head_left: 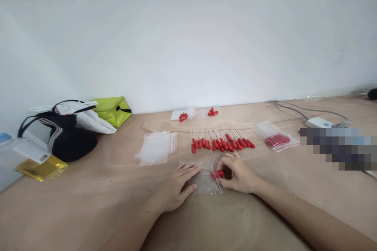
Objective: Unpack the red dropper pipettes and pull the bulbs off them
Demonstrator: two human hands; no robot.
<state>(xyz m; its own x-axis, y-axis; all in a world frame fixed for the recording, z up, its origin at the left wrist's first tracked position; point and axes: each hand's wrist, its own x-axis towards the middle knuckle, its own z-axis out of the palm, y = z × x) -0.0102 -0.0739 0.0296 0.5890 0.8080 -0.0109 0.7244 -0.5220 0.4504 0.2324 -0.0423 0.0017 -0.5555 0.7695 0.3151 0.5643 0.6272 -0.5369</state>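
Observation:
A clear zip bag point(200, 186) lies flat on the table in front of me. My left hand point(181, 188) rests on its left side, fingers stretched out. At the bag's right end, where the red-striped seal runs, my right hand point(237, 174) curls its thumb and fingers around small red pieces point(217, 174), which lie at the bag's mouth. How firmly they are gripped is partly hidden. Just beyond the bag, several thin white sticks with red bulb-shaped heads point(222, 144) lie in a row, heads towards me.
Flat zip bags point(156, 148) are stacked at left; a bag of red-headed sticks point(275, 137) lies right. Behind are small red pieces point(183, 117) on bags. A black bag point(70, 137), green bag point(113, 111) and gold packet point(41, 168) stand left. A white power strip point(319, 122) lies right.

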